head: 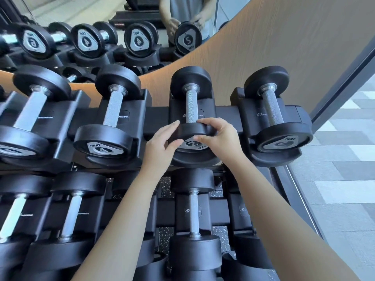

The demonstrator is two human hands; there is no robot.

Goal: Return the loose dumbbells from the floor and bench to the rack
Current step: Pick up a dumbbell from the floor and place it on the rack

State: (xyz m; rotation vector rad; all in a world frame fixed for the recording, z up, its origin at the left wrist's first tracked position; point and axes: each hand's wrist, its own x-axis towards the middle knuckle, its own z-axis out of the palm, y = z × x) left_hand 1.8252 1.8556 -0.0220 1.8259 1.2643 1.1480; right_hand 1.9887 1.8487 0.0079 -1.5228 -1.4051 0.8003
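- Head view: the dumbbell [192,110] is seen lying in a cradle on the top tier of the rack [156,116], third from the left, handle pointing away.
- Its near head is gripped from both sides: left hand [162,145] on the left rim, right hand [220,138] on the right rim.
- Fingers [205,123] are curled over the rim's top edge, thumbs pressed on the end face, clamped on the head.
- Heads: round, matte black, rubber-like. Handle: knurled grey metal. End plate: silver, marked "2".
- A neighbouring dumbbell [278,112] of like build is seated just to the right.
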